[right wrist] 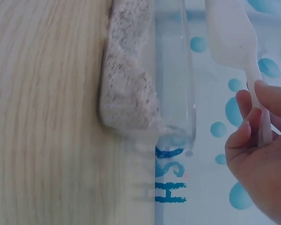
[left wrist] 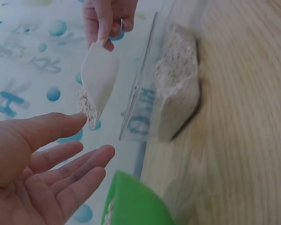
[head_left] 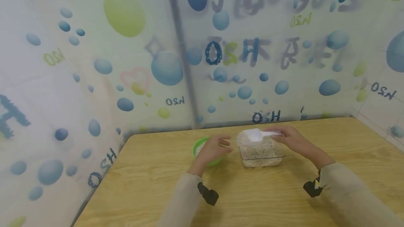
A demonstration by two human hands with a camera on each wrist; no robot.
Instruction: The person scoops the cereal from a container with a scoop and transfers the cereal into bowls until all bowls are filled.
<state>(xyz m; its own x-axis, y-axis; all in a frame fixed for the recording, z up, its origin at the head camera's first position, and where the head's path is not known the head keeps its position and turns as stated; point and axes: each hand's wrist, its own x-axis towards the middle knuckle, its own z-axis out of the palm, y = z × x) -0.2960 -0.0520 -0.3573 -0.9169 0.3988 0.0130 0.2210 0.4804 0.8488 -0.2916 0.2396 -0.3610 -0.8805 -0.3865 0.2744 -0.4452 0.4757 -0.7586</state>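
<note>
My right hand grips the handle of a white plastic scoop, raised over a clear rectangular container. Pale grainy flakes fill the scoop's front in the left wrist view, and more of the same flaky material lies heaped in the container. My left hand hovers beside the scoop's tip with its fingers spread, holding nothing. Under and behind that hand stands a green bowl, partly hidden, with pale flakes inside. In the right wrist view the scoop's handle runs between my thumb and fingers.
A light wood-grain table carries the container and bowl. Behind it and at the sides hang pale wall sheets printed with blue and green drops and mirrored lettering. Dark wrist mounts sit at both cuffs.
</note>
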